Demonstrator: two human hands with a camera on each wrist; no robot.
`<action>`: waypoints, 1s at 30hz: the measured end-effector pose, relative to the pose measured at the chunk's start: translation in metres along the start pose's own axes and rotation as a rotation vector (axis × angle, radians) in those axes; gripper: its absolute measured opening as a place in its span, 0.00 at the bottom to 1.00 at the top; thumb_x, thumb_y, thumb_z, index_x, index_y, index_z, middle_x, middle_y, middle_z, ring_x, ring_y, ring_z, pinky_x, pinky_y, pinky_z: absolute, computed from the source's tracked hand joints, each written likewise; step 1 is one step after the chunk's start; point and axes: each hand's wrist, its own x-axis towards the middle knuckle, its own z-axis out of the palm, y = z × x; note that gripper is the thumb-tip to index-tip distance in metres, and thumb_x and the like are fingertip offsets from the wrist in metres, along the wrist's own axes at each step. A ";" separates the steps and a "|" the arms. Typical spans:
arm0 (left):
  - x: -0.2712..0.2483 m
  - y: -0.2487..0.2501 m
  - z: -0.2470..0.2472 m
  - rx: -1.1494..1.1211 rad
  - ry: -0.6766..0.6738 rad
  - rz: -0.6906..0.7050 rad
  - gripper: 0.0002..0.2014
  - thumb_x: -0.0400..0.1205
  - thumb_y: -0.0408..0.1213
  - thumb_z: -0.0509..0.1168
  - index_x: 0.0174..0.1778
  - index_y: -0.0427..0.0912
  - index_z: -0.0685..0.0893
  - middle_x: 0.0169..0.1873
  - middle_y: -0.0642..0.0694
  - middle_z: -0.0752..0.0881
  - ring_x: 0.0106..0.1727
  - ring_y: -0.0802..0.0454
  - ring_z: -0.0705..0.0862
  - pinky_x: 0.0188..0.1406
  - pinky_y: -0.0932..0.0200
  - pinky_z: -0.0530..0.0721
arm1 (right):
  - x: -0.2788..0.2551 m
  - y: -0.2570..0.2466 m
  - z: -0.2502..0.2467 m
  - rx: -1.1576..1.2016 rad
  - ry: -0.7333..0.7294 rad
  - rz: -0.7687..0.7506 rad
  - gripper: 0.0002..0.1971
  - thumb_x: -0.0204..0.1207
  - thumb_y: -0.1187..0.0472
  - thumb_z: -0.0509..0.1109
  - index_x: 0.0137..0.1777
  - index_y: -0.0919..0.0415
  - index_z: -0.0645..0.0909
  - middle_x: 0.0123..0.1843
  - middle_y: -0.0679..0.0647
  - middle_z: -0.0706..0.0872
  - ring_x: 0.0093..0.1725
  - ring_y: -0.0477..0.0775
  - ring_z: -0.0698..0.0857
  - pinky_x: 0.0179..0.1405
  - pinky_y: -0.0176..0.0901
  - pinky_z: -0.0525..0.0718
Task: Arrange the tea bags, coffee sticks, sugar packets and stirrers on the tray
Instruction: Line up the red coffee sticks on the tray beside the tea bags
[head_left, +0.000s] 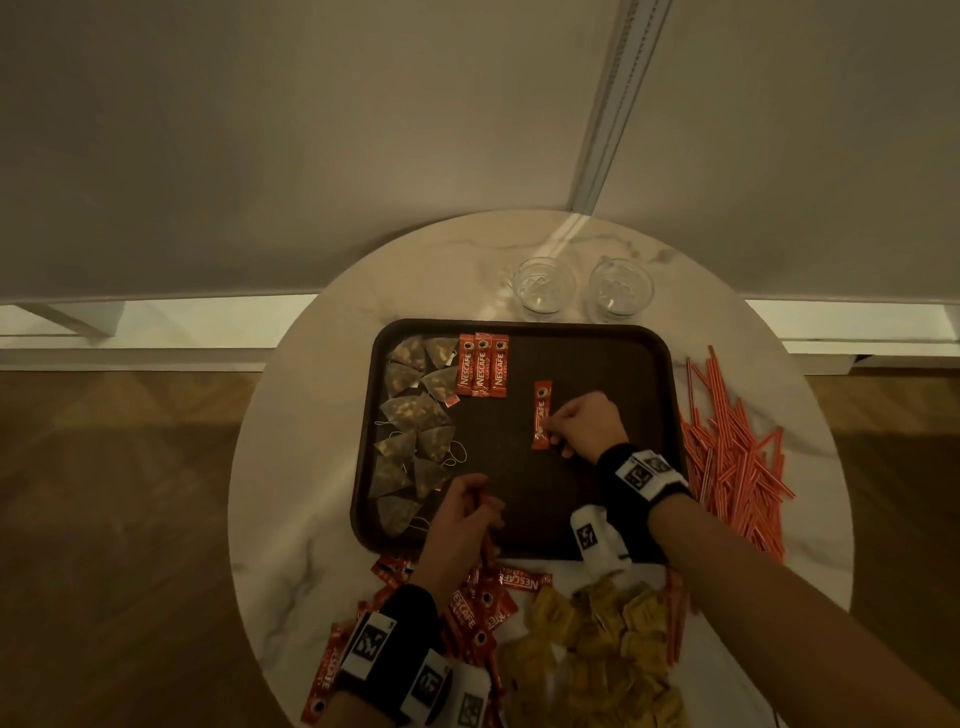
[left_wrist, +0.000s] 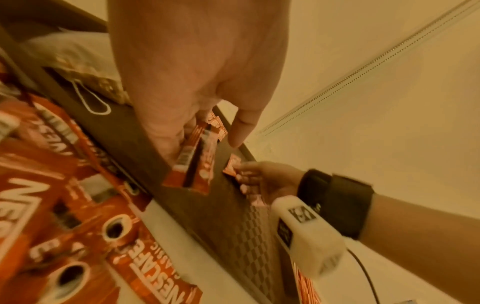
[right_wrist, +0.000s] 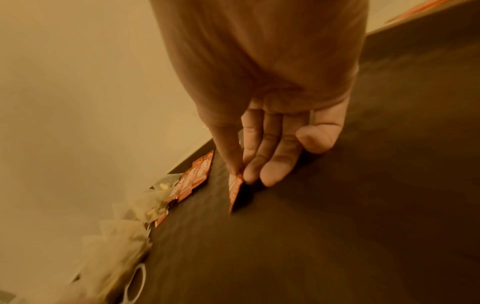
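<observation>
Right hand (head_left: 584, 423) over the tray's (head_left: 597, 364) middle, thumb and forefinger pinching the near end of one coffee stick (head_left: 542, 414); stick lies lengthwise on the tray floor, apart from the others. In the right wrist view the pinched stick (right_wrist: 235, 190) stands on its long edge against the tray, other fingers (right_wrist: 275, 164) straight and pointing down beside it. Left hand (head_left: 465, 512) at the tray's near edge, fingers curled round a small bunch of coffee sticks; left wrist view shows at least two held sticks (left_wrist: 191, 164) hanging from the grip above the tray surface.

Three sticks (head_left: 482, 371) lie side by side, upright in the head view, at the tray's far edge left of centre. Tea bags (head_left: 415, 431), pyramid type with strings, fill the tray's left side in a loose column, far edge to near edge; the nearest touch the three sticks.

Off tray, on the round table (head_left: 291, 415): loose pile of coffee sticks (head_left: 483, 608) at the near edge under the left wrist; heap of yellow sugar packets (head_left: 597, 644) just right of that pile; red-and-white stirrers (head_left: 732, 452) scattered along the tray's right side. Two glasses (head_left: 582, 291) stand just beyond the tray's far edge. Both wrists wear black bands with marker tags.
</observation>
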 end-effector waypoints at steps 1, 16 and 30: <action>0.004 0.001 0.001 0.001 -0.004 0.010 0.18 0.85 0.26 0.62 0.68 0.47 0.75 0.55 0.42 0.84 0.47 0.50 0.85 0.41 0.57 0.87 | 0.008 -0.008 -0.001 -0.007 0.003 0.000 0.07 0.77 0.56 0.76 0.42 0.59 0.88 0.38 0.53 0.91 0.30 0.50 0.87 0.37 0.43 0.89; 0.060 0.009 0.017 0.030 0.055 0.109 0.10 0.87 0.29 0.61 0.62 0.43 0.77 0.44 0.43 0.92 0.47 0.48 0.91 0.52 0.52 0.88 | 0.052 -0.052 -0.001 0.008 0.001 -0.002 0.08 0.75 0.54 0.78 0.42 0.59 0.87 0.36 0.53 0.91 0.29 0.51 0.88 0.36 0.43 0.89; 0.063 0.002 0.017 -0.031 0.066 0.130 0.09 0.86 0.29 0.62 0.57 0.48 0.77 0.44 0.44 0.92 0.47 0.50 0.92 0.54 0.51 0.88 | 0.052 -0.048 0.002 0.051 0.022 -0.031 0.08 0.77 0.52 0.76 0.41 0.54 0.86 0.35 0.51 0.90 0.28 0.50 0.87 0.45 0.48 0.90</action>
